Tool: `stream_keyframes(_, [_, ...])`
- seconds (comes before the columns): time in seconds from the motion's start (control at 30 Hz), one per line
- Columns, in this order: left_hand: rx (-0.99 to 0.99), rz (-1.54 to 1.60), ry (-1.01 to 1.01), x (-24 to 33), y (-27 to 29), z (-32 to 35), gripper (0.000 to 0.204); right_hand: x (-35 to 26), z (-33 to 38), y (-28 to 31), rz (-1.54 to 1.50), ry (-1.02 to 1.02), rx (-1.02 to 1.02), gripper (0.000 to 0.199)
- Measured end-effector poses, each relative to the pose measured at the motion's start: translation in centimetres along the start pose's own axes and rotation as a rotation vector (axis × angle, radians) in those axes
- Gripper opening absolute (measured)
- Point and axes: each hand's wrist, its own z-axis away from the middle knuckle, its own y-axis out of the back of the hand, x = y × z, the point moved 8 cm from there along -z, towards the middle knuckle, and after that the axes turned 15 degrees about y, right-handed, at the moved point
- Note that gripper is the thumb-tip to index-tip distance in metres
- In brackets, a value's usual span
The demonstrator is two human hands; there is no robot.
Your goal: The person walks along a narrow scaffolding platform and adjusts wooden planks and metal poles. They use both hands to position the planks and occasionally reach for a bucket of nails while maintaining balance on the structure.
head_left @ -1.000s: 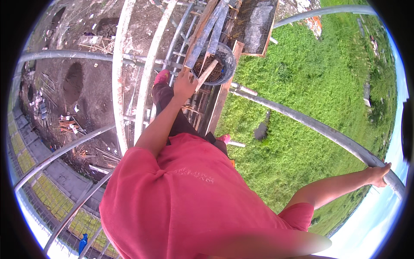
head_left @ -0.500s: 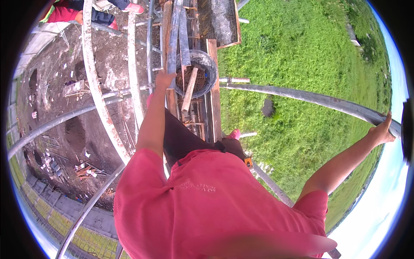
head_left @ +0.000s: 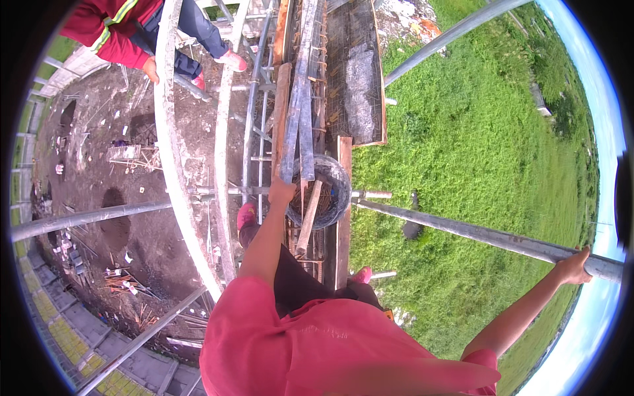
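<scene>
Two hands are working well apart on this scaffold. Left hand is reaching forward and resting on the near rim of a round bucket that is sitting on the planks ahead; the fingers look curled over the rim or over the upper end of a wooden stick leaning out of the bucket, though which of the two I cannot tell for sure. Right hand is stretching far out to the side and closing around a slanting steel pipe, apparently bracing the body.

Judging from this, the step in hand is taking hold of the bucket while steadying against the pipe. Any lift or drag from here is calling for a firm, full grasp on the rim or handle, with the right hand holding its grip, since the planks are narrow and grass is lying far below on the right.

Long boards are running away past the bucket, with a mesh panel just beside them. Another person in a red jacket is standing at the top left, apart from this work.
</scene>
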Motion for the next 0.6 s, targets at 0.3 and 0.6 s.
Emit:
stream_keyframes(0.3, [0.025, 0.040, -0.136, 2.5, 2.0, 0.3, 0.108, -0.4, 0.4, -0.1, -0.092, 0.104, 0.059, 0.083])
stream_keyframes(0.6, [0.071, -0.272, -0.095, 2.8, 0.4, -0.2, 0.091, 2.1, -1.6, -0.4, -0.151, 0.108, 0.163, 0.078])
